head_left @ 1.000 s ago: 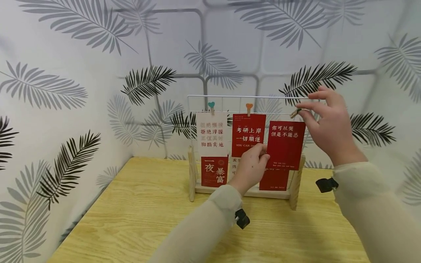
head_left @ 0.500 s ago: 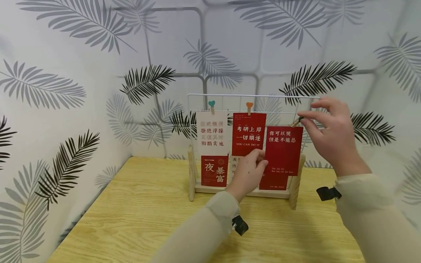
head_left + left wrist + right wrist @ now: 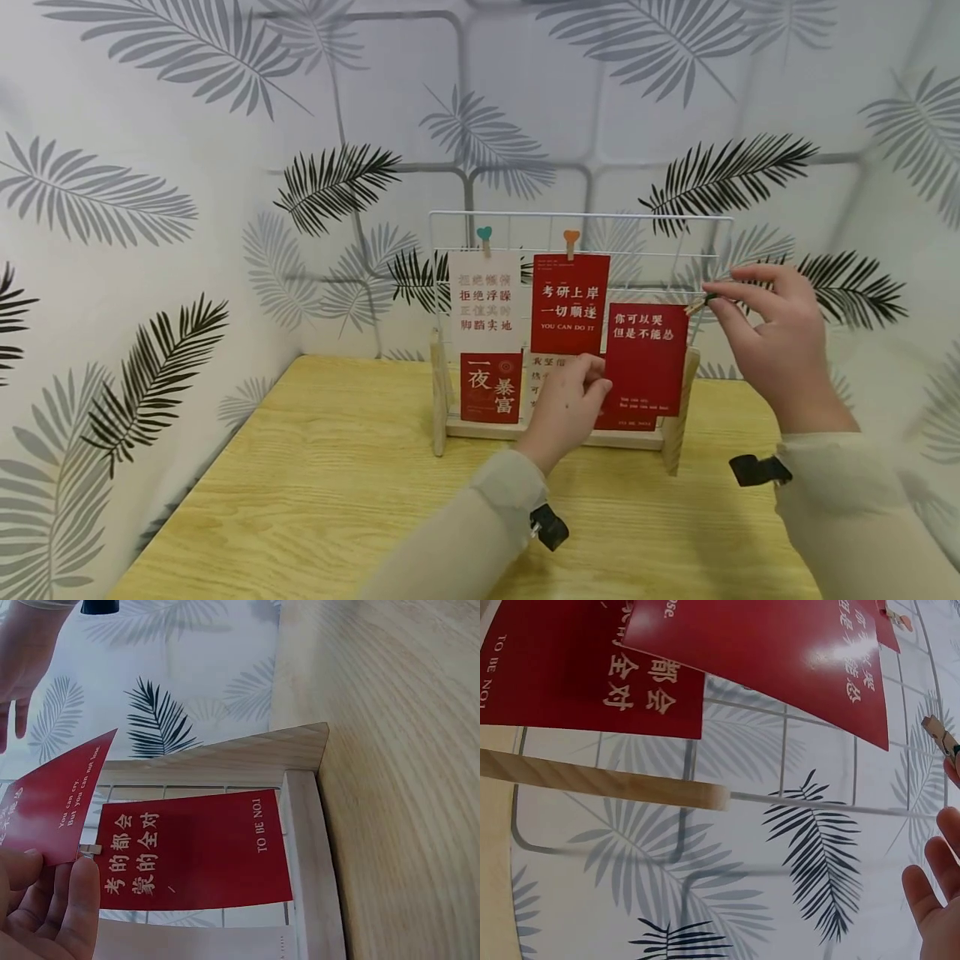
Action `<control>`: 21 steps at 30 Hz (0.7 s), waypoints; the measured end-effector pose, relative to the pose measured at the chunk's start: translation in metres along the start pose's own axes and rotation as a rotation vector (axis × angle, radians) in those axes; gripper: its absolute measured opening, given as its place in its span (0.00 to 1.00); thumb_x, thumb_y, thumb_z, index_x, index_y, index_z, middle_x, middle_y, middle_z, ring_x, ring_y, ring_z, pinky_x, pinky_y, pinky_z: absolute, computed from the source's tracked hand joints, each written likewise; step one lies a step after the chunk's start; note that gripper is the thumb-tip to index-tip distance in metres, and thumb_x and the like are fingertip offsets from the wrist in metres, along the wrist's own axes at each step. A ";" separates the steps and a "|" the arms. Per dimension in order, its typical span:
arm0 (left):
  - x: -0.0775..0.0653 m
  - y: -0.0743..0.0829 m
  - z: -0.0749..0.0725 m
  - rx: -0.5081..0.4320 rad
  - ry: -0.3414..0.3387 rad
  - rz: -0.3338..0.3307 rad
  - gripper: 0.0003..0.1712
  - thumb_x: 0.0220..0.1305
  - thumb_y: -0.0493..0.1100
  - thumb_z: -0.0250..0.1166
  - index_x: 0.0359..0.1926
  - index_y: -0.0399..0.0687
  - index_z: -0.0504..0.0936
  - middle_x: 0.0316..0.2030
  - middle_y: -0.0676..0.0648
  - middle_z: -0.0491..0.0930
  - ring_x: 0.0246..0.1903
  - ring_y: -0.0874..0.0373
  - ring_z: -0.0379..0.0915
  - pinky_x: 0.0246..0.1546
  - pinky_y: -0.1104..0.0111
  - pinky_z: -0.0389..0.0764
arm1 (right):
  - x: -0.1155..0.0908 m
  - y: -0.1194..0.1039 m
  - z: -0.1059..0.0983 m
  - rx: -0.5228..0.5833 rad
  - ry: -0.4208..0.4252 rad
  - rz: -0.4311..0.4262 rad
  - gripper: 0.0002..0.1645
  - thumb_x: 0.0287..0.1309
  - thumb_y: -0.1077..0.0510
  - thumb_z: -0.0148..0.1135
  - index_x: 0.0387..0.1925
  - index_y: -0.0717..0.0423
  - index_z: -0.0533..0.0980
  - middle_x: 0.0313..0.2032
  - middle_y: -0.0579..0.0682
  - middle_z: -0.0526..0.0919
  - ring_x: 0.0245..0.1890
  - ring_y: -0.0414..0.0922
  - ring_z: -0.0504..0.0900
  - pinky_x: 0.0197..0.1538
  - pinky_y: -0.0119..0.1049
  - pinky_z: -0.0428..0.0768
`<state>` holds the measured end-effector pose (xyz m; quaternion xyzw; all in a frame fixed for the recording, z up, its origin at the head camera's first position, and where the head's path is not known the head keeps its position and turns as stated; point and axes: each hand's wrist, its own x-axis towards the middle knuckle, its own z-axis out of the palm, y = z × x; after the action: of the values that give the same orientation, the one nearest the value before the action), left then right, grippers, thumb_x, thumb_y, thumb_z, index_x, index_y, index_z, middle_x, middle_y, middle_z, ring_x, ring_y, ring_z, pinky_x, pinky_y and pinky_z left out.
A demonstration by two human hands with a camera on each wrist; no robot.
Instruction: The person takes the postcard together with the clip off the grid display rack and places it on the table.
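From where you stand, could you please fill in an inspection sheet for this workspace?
Surface: wood-grain table, with a wire rack on wooden legs standing on it.
Job's things: a loose red card partly in front of a lower red card; a wooden peg near its upper corner, apart from it in the right wrist view; a white card and another red card pegged above.
Clutter: nothing seen.
Hands: the left hand pinches the loose card's edge; the right hand pinches the wooden peg.
Cables: nothing seen.
Surroundings: leaf-patterned wall behind the rack.
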<state>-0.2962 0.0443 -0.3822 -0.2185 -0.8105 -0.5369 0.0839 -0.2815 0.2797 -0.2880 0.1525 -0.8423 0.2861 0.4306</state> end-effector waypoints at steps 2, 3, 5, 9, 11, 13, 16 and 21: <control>-0.001 -0.003 0.002 -0.008 -0.003 0.002 0.13 0.76 0.44 0.60 0.57 0.47 0.79 0.38 0.59 0.78 0.29 0.65 0.76 0.32 0.72 0.80 | -0.004 0.004 0.001 0.001 -0.012 0.029 0.13 0.68 0.60 0.63 0.49 0.61 0.85 0.56 0.60 0.75 0.63 0.61 0.65 0.63 0.64 0.63; -0.002 -0.005 0.003 -0.015 -0.006 0.001 0.13 0.75 0.43 0.60 0.57 0.47 0.79 0.38 0.59 0.78 0.30 0.65 0.76 0.32 0.72 0.80 | -0.006 0.006 0.002 0.001 -0.018 0.037 0.13 0.68 0.59 0.63 0.49 0.61 0.85 0.56 0.60 0.76 0.63 0.61 0.66 0.63 0.65 0.63; -0.004 -0.008 0.006 -0.031 -0.014 -0.010 0.13 0.75 0.43 0.60 0.56 0.47 0.79 0.37 0.60 0.77 0.30 0.65 0.75 0.32 0.72 0.80 | -0.011 0.009 0.003 -0.001 -0.024 0.048 0.13 0.68 0.59 0.63 0.49 0.61 0.85 0.56 0.60 0.76 0.62 0.61 0.66 0.61 0.65 0.64; -0.010 -0.014 0.010 -0.061 -0.027 -0.049 0.13 0.75 0.44 0.61 0.56 0.48 0.79 0.37 0.60 0.77 0.30 0.65 0.75 0.33 0.71 0.79 | -0.024 0.015 0.007 0.002 -0.025 0.074 0.13 0.69 0.60 0.62 0.49 0.62 0.85 0.54 0.60 0.77 0.58 0.60 0.69 0.58 0.63 0.64; -0.013 -0.017 0.012 -0.081 -0.027 -0.069 0.13 0.75 0.43 0.61 0.56 0.48 0.79 0.36 0.60 0.77 0.30 0.64 0.75 0.32 0.71 0.80 | -0.030 0.018 0.009 0.017 -0.028 0.107 0.14 0.70 0.59 0.61 0.49 0.63 0.84 0.53 0.60 0.76 0.57 0.59 0.69 0.56 0.62 0.65; -0.016 -0.018 0.014 -0.102 -0.026 -0.088 0.13 0.75 0.43 0.61 0.56 0.48 0.80 0.35 0.60 0.77 0.29 0.64 0.76 0.31 0.71 0.80 | -0.036 0.020 0.009 0.030 -0.032 0.139 0.14 0.71 0.58 0.60 0.49 0.63 0.84 0.52 0.59 0.76 0.56 0.59 0.70 0.54 0.60 0.65; -0.020 -0.020 0.018 -0.142 -0.020 -0.118 0.11 0.74 0.41 0.62 0.54 0.48 0.80 0.34 0.58 0.77 0.28 0.63 0.77 0.31 0.70 0.81 | -0.046 0.025 0.009 0.022 -0.055 0.202 0.17 0.73 0.55 0.58 0.51 0.62 0.84 0.52 0.58 0.75 0.55 0.57 0.69 0.50 0.58 0.66; -0.026 -0.023 0.024 -0.201 -0.019 -0.172 0.09 0.72 0.37 0.64 0.50 0.47 0.81 0.33 0.56 0.78 0.26 0.61 0.77 0.33 0.64 0.85 | -0.063 0.036 0.011 -0.002 -0.099 0.245 0.19 0.75 0.52 0.55 0.51 0.62 0.84 0.51 0.57 0.75 0.53 0.57 0.71 0.46 0.53 0.68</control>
<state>-0.2807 0.0516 -0.4206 -0.1606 -0.7691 -0.6185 0.0076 -0.2694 0.3020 -0.3568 0.0621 -0.8751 0.3278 0.3506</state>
